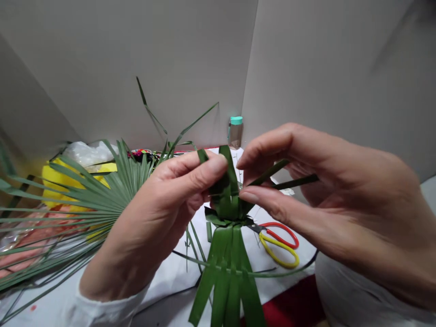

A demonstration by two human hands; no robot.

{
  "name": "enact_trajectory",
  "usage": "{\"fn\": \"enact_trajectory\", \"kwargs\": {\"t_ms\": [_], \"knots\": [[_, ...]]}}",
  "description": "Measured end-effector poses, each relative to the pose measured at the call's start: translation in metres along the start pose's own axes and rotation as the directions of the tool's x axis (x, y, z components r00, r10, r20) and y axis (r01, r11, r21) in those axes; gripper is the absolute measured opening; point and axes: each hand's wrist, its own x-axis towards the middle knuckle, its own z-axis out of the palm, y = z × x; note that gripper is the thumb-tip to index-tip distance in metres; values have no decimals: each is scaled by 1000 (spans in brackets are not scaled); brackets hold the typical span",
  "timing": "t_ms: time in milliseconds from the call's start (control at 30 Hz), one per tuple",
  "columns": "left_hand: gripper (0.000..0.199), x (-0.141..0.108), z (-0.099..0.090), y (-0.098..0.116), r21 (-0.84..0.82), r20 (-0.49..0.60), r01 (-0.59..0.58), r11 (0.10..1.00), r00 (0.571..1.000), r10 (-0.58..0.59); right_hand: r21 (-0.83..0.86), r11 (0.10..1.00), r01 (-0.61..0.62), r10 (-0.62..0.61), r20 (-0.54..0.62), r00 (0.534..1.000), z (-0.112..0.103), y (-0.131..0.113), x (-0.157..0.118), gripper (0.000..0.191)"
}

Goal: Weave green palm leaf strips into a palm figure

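Note:
A woven palm-leaf piece (227, 200) hangs between my hands, its flat green strips fanning downward below a knotted band. My left hand (177, 195) grips the woven upper part, thumb pressed across a strip. On the other side my right hand (316, 190) has thumb and fingers closed near the weave's right edge, with two narrow strips running through to the palm side. Scissors (281, 245) with one red and one yellow handle lie behind the piece, their blades partly hidden by it.
A large fan palm leaf (116, 200) spreads at the left over a yellow bag (61, 179) and clear plastic (86, 153). A bottle with a teal lid (235, 131) stands at the back by the grey wall. White cloth (170, 284) covers the table, with dark red cloth (296, 299) in front.

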Motion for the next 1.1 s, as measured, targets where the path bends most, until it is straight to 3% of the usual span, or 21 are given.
{"fn": "enact_trajectory", "kwargs": {"t_ms": [167,267,333,433,600,800,1100], "knots": [[32,-4,1,0,-5,-25,-50,999,998,50,-20,1000,-1,-1,-73,997,0,1,-3,15],[24,-6,0,2,13,-1,-68,998,998,68,12,1000,20,-19,-109,994,1,0,-4,21],[20,-7,0,4,39,5,-78,996,997,78,18,1000,21,-19,-110,994,1,0,-5,22],[30,-7,0,5,74,17,-73,995,997,72,50,998,26,-21,-86,996,0,2,-6,20],[31,-5,2,5,57,-86,-57,997,994,62,-39,996,76,-78,-53,996,1,5,-9,35],[34,-6,6,3,80,-176,-93,992,979,106,-49,986,160,-162,-34,986,1,4,-10,20],[28,-9,6,5,129,-191,-91,987,975,115,-120,983,141,-153,-95,984,3,-3,-16,19]]}}
